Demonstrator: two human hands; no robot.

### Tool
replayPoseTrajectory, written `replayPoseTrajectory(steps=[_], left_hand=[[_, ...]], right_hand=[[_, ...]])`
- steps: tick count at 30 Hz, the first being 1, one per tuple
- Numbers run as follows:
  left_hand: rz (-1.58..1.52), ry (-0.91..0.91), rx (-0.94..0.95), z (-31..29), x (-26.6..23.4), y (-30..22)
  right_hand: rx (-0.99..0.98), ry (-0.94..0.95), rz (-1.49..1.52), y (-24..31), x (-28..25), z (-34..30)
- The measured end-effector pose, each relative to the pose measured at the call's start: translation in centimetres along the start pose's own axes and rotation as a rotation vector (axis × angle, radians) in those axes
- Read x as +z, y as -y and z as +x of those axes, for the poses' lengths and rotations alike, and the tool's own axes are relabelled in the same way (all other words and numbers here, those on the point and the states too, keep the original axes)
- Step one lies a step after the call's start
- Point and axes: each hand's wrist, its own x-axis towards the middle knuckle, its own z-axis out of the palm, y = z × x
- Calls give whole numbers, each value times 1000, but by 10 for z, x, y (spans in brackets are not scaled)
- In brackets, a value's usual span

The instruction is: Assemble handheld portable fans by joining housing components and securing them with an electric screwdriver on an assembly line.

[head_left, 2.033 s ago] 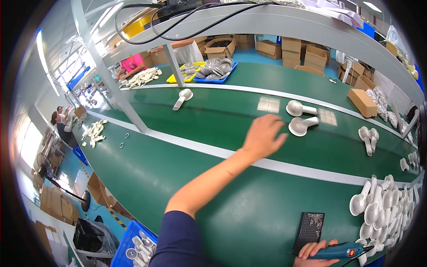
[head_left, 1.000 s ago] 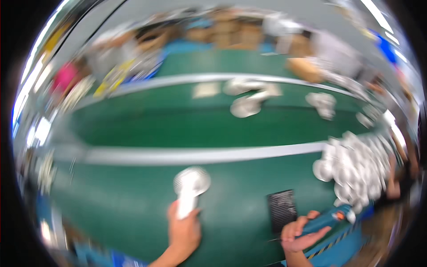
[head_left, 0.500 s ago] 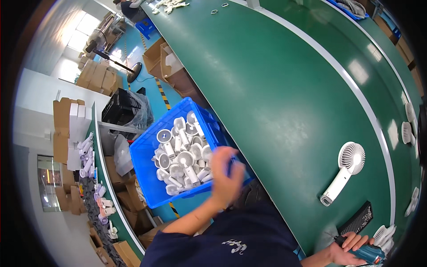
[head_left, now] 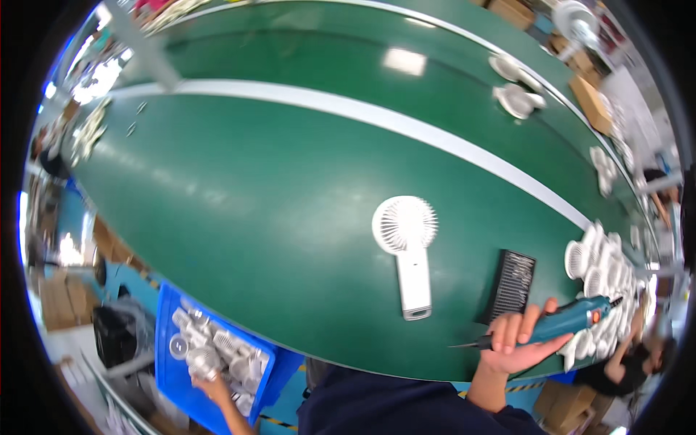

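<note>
My right hand (head_left: 518, 344) is wrapped around a teal electric screwdriver (head_left: 569, 321), its thin bit pointing left just above the green table. My left hand (head_left: 212, 386) reaches into the blue bin (head_left: 164, 348) at the lower left, its fingers closed on a white handheld fan (head_left: 204, 362); blur softens the grip. Other white fans lie jumbled around it. Another white handheld fan (head_left: 415, 279) lies on the table in front of me, its round ribbed head away from me and handle toward me. A black ridged tray (head_left: 512, 283) sits to its right, near the screwdriver.
Several white fans (head_left: 598, 268) are piled at the table's right end. More white fan parts (head_left: 516, 100) lie beyond the pale divider strip (head_left: 348, 109). The table (head_left: 254, 217) has its near edge between me and the bin. People are at the far right.
My view has swung right. My left hand, open and blurred at the bin's near rim before, is now down among the fans. The right hand still holds the screwdriver; the table fan has stayed put.
</note>
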Motion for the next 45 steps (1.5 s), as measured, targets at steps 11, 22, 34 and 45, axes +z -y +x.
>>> replayPoseTrajectory(steps=[11, 22, 34, 45], left_hand=[[-657, 1024, 355, -150, -57, -411], [-89, 1090, 991, -178, -60, -459], [572, 664, 2659, -199, -20, -568], [291, 783, 2144, -271, -5, -524]], right_hand=[[22, -84, 37, 2, -12, -12], [-73, -112, 24, 15, -19, -11], [-315, -89, -157, 57, -20, 2], [-477, -34, -349, 40, -61, 74]])
